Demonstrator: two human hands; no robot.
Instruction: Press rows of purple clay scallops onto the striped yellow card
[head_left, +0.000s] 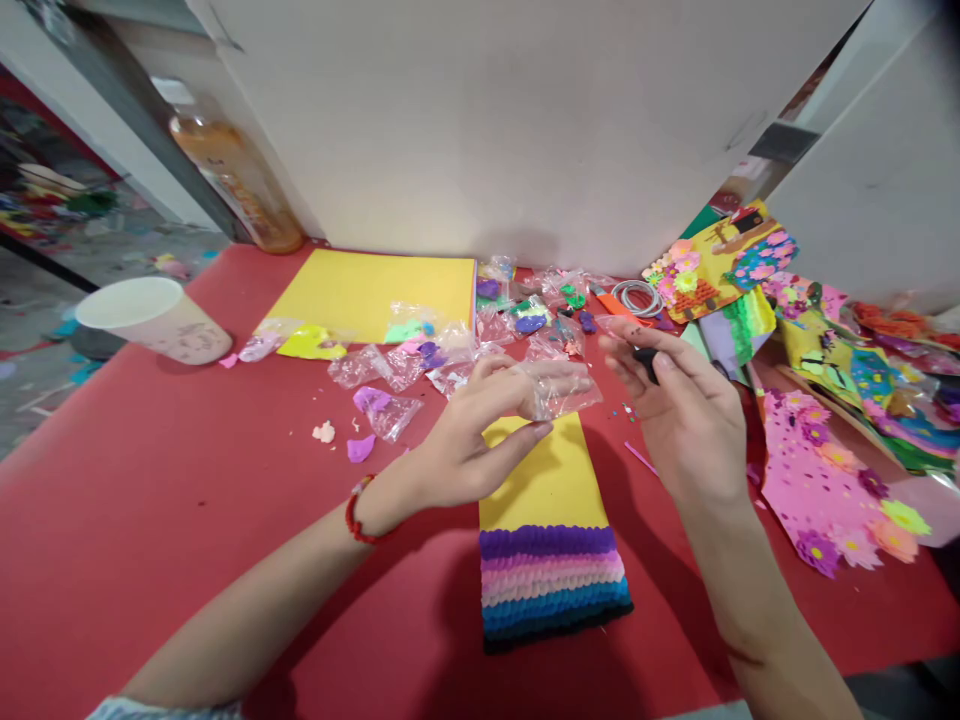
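Note:
My left hand pinches a clear plastic bag just above a yellow card. The near end of that card is covered with rows of purple, pink, blue and black clay. My right hand is beside the bag, palm up, its fingers curled around a small black lump of clay. A red bracelet is on my left wrist.
Several small clear bags of coloured clay lie behind the hands, in front of a yellow sheet. A tipped paper cup is at the left, a bottle behind it. Colourful flower craft cards are piled at the right.

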